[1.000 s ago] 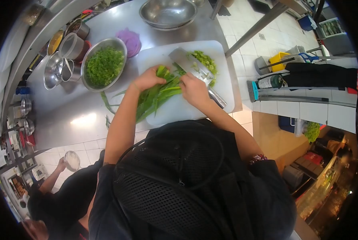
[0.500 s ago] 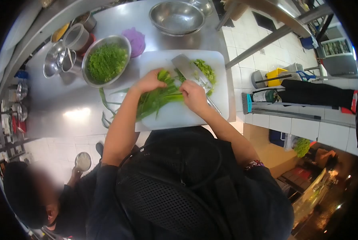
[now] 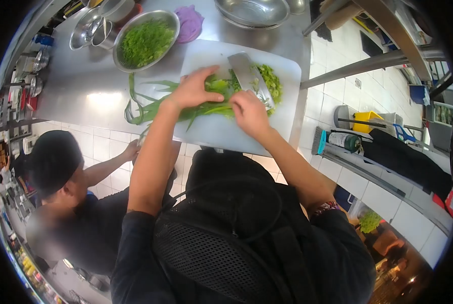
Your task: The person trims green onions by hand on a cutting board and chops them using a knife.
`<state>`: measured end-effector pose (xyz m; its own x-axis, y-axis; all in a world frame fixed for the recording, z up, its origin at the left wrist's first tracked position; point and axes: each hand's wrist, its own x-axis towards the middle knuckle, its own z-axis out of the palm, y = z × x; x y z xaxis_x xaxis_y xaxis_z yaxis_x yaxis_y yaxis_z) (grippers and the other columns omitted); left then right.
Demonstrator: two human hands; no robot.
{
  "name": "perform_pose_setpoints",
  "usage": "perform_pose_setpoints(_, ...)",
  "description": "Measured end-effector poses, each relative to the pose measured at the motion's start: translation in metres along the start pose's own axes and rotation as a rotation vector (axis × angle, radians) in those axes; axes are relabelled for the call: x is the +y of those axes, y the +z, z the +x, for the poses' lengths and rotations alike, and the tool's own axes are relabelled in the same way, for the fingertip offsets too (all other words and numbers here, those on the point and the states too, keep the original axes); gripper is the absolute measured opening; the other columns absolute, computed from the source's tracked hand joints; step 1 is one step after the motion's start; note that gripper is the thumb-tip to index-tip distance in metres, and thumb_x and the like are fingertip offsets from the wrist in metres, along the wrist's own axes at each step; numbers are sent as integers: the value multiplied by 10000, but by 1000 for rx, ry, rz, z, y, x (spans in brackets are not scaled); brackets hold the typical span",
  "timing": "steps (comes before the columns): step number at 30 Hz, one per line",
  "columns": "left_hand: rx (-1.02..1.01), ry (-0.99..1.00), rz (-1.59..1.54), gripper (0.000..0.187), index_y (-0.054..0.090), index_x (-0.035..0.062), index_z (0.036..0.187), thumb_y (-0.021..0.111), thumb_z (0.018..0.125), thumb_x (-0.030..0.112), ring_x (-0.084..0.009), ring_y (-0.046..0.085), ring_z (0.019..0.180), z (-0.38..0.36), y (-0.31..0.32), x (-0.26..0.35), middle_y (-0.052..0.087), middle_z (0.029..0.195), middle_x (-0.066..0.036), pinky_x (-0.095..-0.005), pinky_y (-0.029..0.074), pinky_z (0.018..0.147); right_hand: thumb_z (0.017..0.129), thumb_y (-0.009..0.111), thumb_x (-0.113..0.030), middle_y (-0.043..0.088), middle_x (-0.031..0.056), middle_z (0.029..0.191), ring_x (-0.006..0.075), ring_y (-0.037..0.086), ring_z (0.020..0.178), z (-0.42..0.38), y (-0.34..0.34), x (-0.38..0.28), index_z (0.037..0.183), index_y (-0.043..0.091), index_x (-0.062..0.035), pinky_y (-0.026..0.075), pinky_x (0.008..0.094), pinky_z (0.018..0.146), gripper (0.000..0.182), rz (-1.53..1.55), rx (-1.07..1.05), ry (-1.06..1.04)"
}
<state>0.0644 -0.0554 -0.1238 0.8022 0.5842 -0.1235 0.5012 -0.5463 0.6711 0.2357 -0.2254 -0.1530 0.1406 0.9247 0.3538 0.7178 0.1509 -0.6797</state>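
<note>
Long green leaves (image 3: 158,104) lie across the white cutting board (image 3: 226,133) and hang past its left side. My left hand (image 3: 196,92) rests over the leaves, thumb and fingers spread apart. Close to its thumb, my right hand (image 3: 249,114) is closed, its fingertips pinching the leaves near their right end. A cleaver (image 3: 243,70) lies on the board just beyond my right hand; its handle is mostly hidden. Chopped greens (image 3: 271,83) are heaped beside and partly under the blade.
A metal bowl of chopped greens (image 3: 144,43) stands at the back left, beside a purple cloth or bag (image 3: 188,24). Another metal bowl (image 3: 252,11) is at the back. A co-worker (image 3: 84,202) is at the lower left, with a hand (image 3: 130,150) near the table edge.
The view has shifted, moving the board up and right. My left hand has opened wider over the leaves. The co-worker has come nearer the table; the round object in that hand no longer shows.
</note>
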Motion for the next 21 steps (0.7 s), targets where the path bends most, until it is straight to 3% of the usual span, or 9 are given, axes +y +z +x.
perform_pose_setpoints(4,48,-14,152,882,472,83,1554,860,787,277,-378,578,1326,-24,-10,9,572,1490,-206,-443,431,1123,884,669,-13,715,160,879,375,684,805,19,5,8,1080,699,-43,550,469,747,200,353,-76,450)
perform_pose_setpoints(6,22,-138,-106,855,449,132,1584,839,828,207,-301,509,1424,-29,-9,1,566,1501,-183,-404,399,1169,884,662,-16,721,165,883,387,689,802,26,2,10,1097,705,-48,552,472,756,219,329,-67,442)
perform_pose_setpoints(10,52,-158,-525,744,437,81,1585,746,910,131,-269,507,1419,-21,-4,-24,558,1513,-178,-388,407,1161,882,645,-17,731,178,932,405,696,848,29,-2,15,1124,717,-57,552,480,786,256,118,-197,436)
perform_pose_setpoints(12,50,-177,-477,828,424,80,1587,804,868,237,-315,507,1417,-21,-1,-13,546,1516,-185,-445,383,1175,881,643,-20,725,181,980,405,692,889,26,-4,16,1126,720,-56,551,476,805,259,69,-125,365)
perform_pose_setpoints(14,14,-73,186,984,402,99,1595,876,775,370,-357,479,1432,-29,0,26,515,1531,-189,-510,339,1189,880,641,-24,718,184,1028,406,688,930,18,-12,15,1127,723,-56,551,471,824,262,17,-89,291)
perform_pose_setpoints(15,46,-22,269,1170,367,125,1606,935,647,481,-376,435,1459,-29,14,21,483,1551,-194,-573,305,1183,879,647,-35,701,191,1087,408,680,977,14,-21,15,1140,721,-60,549,469,845,272,42,15,290)
perform_pose_setpoints(16,50,-35,342,1198,358,136,1609,946,626,484,-369,421,1471,-30,23,27,477,1558,-194,-585,311,1172,878,653,-45,684,198,1146,410,672,1025,12,-30,16,1153,719,-63,547,466,867,283,73,115,277)
perform_pose_setpoints(18,19,-86,409,1262,345,162,1610,967,567,508,-376,403,1482,-30,28,43,474,1561,-203,-625,326,1136,880,666,-59,660,206,1186,421,656,1069,-6,-45,11,1157,709,-58,540,473,909,281,40,84,358)
perform_pose_setpoints(21,-17,-62,521,1279,322,174,1629,958,581,536,-407,464,1428,-31,34,43,477,1561,-205,-646,355,1110,860,722,-143,636,237,1184,448,640,1080,-39,-61,-8,1216,651,-51,534,503,933,375,-163,-67,341)
